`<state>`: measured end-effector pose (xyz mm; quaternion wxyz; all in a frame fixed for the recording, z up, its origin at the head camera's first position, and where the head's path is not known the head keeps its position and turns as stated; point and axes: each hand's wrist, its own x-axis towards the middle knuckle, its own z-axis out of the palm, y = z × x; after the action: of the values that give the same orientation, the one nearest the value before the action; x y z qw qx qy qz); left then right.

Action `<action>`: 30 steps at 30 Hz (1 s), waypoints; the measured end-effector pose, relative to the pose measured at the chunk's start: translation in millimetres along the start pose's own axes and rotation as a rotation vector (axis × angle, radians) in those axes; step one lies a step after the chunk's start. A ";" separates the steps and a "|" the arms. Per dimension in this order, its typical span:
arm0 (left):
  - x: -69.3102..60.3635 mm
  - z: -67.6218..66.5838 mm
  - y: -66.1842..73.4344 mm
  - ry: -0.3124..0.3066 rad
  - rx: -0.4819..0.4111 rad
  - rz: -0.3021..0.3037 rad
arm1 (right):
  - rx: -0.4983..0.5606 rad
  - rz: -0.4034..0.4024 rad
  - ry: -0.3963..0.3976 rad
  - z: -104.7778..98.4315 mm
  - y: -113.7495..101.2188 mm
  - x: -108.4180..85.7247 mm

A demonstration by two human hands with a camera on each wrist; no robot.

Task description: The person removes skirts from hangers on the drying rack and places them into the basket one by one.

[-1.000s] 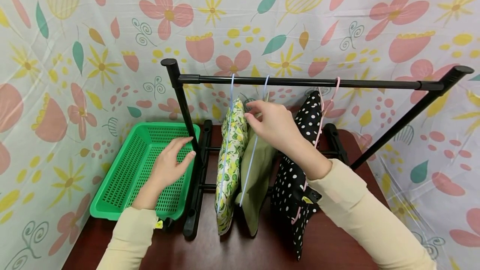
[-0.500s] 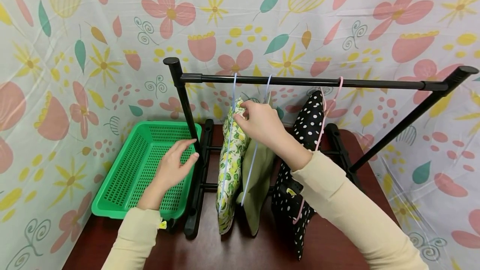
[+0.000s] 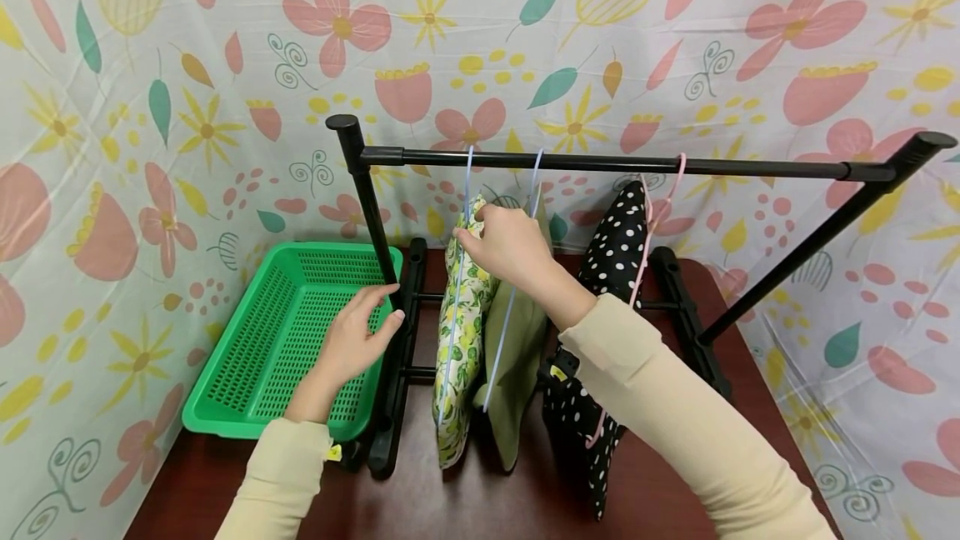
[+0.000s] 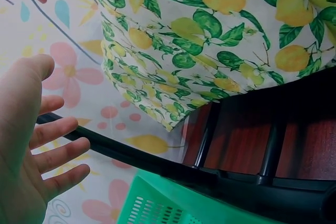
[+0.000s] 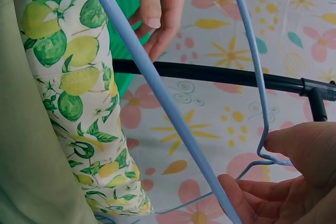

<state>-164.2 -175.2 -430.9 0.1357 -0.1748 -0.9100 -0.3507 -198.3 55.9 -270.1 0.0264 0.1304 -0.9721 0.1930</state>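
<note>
A lemon-print cloth piece [image 3: 461, 357] hangs from a light blue hanger [image 3: 469, 173] on the black rack's bar [image 3: 600, 162]. My right hand [image 3: 506, 244] is at the top of that hanger. In the right wrist view, its thumb lies against the hanger's bent neck [image 5: 262, 153], and the fingers stand apart from the thumb. Close by on the right, an olive-green cloth piece [image 3: 517, 357] hangs on another blue hanger [image 3: 536, 182]. My left hand [image 3: 356, 340], fingers spread and holding nothing, is beside the rack's left post [image 3: 372, 223], over the basket's right edge.
The green plastic basket [image 3: 197, 415] stands left of the rack on the dark red-brown table [image 3: 540, 507]. A black polka-dot cloth piece [image 3: 615, 248] hangs on a pink hanger [image 3: 678, 165] farther right. Behind stands a floral-patterned curtain [image 3: 480, 40].
My right hand has moved left from above the green cloth to the lemon-print piece's hanger. My left hand has shifted slightly right toward the post. The hanging pieces have barely moved.
</note>
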 end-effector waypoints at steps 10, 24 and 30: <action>-1.5 6.1 -3.9 0.009 -0.018 0.008 | -0.037 0.038 -0.016 0.1 -5.1 8.0; -4.1 8.0 -2.6 -0.001 -0.021 0.000 | -0.016 -0.022 -0.010 -3.5 -4.3 12.0; -4.3 9.3 -2.7 -0.003 -0.021 -0.006 | -0.006 -0.015 -0.011 -7.1 -4.3 13.7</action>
<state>-162.6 -171.6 -440.7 0.1314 -0.1741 -0.9069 -0.3605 -210.4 51.5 -260.5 0.0230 0.1388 -0.9718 0.1891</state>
